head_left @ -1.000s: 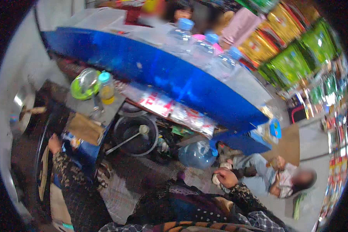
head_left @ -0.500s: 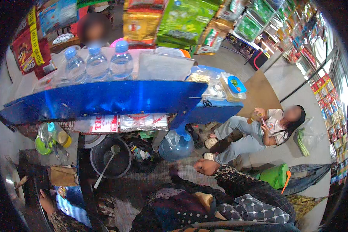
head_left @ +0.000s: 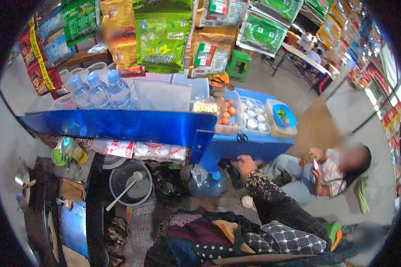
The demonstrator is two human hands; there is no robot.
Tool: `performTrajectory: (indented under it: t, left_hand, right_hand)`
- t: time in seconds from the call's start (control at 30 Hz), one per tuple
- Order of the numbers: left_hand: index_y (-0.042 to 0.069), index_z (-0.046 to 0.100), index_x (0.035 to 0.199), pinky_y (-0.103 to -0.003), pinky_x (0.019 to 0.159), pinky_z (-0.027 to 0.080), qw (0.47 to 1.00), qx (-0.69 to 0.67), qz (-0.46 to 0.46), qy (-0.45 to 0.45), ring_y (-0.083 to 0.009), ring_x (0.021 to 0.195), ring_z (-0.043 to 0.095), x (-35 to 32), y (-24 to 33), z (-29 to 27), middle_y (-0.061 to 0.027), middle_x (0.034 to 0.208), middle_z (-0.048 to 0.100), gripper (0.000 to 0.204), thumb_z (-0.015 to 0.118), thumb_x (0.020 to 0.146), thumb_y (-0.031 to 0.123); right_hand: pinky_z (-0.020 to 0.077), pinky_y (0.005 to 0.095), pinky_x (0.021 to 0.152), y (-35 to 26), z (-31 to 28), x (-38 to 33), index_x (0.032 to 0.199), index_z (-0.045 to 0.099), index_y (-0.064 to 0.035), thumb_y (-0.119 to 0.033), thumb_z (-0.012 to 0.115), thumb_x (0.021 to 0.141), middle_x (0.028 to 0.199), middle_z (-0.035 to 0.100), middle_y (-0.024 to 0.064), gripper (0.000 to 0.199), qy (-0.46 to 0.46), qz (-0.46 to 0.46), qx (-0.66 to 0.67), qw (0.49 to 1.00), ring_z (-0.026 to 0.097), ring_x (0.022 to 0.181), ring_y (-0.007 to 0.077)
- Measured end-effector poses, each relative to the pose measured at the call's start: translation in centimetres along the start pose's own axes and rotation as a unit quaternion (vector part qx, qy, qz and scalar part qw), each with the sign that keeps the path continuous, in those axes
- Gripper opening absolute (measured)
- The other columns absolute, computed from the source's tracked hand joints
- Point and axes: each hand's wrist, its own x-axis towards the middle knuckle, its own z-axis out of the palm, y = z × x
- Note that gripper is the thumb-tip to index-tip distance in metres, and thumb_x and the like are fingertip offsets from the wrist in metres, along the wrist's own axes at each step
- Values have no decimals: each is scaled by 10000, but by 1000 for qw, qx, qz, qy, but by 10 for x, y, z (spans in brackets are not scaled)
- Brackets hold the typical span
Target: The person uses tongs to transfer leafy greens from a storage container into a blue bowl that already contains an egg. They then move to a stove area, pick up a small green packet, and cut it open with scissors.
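Note:
My right hand (head_left: 245, 164) reaches forward in a dark patterned sleeve, just below the front edge of the blue counter (head_left: 263, 144). Its fingers are partly stretched out, and I see nothing in them. Above it on the counter edge lies a pair of black scissors (head_left: 242, 137). Behind the scissors stand a clear tub of brown eggs (head_left: 227, 111), a clear box of round white-wrapped items (head_left: 255, 116) and a small blue tray (head_left: 284, 116) holding something green and something orange-red. A large blue water jug (head_left: 207, 182) stands below and left of the hand. My left hand is out of view.
Packets (head_left: 162, 40) hang along the top. Water bottles (head_left: 93, 91) stand behind the blue panel (head_left: 120, 127). On the left is a dark bucket (head_left: 131, 182) with a ladle (head_left: 124, 193). A seated person (head_left: 338, 173) is at the right, near a green container (head_left: 332, 231).
My right hand has moved up and forward to the counter edge. My left hand has left the view. The view has shifted, showing more of the egg tub and counter.

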Motion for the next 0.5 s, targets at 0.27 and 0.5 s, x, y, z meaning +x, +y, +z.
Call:
performTrajectory:
  t: [0.27, 0.5]
  left_hand:
    - [31, 487, 1250, -337, 762, 480, 976, 86, -201, 23, -191, 867, 604, -45, -25, 50, -109, 992, 628, 502, 499, 921, 410]
    - [29, 612, 1043, -325, 771, 483, 964, -5, 92, 247, -222, 851, 620, -70, 148, 18, -97, 872, 651, 328, 552, 912, 324]
  right_hand:
    - [470, 475, 843, 63, -9, 133, 980, 645, -43, -317, 627, 827, 1004, 646, 199, 314, 2, 173, -82, 982, 610, 970, 366]
    - [501, 427, 832, 54, -5, 157, 972, 644, 8, -300, 718, 745, 959, 661, 203, 389, -164, 143, -160, 963, 637, 954, 314]
